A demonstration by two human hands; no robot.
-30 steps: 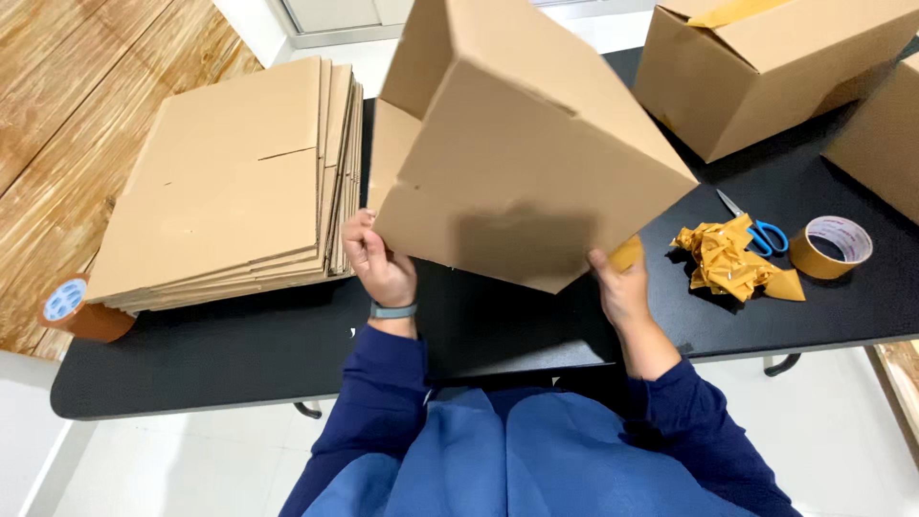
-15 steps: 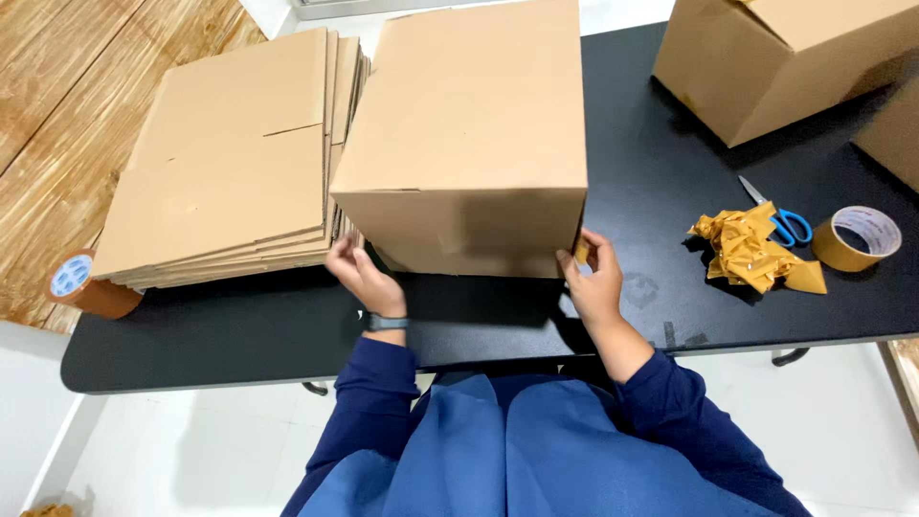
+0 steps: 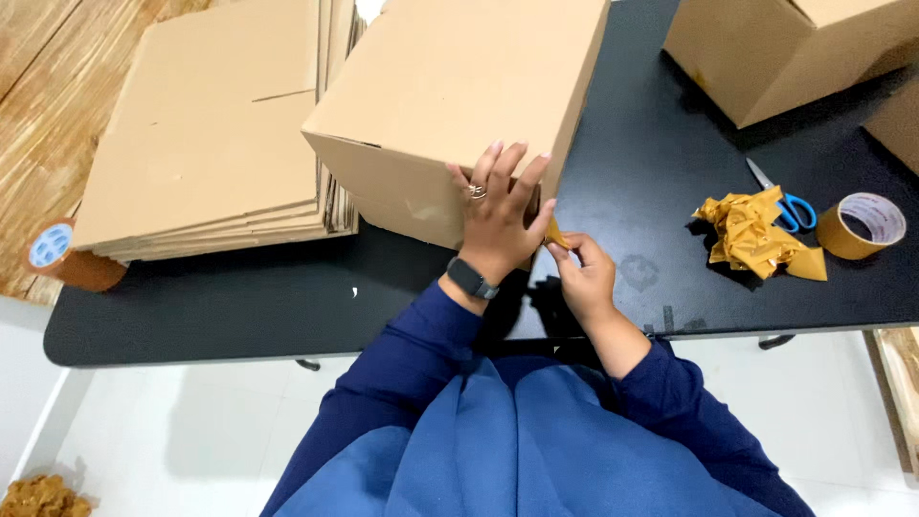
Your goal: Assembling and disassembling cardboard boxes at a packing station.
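Cardboard box (image 3: 459,96) sits mid-table (image 3: 239,306), near edge. Flat cardboard stack (image 3: 211,144) touching its left side; tape roll (image 3: 67,257) at stack's left, on table corner. Right of box: crumpled tape wad (image 3: 751,230), scissors (image 3: 780,201) just behind it, second tape roll (image 3: 866,225) further right. Another box (image 3: 785,48) behind those.

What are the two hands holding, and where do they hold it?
The left hand presses flat on the near side of the brown cardboard box. The right hand pinches a small brown strip of tape at the box's near corner.
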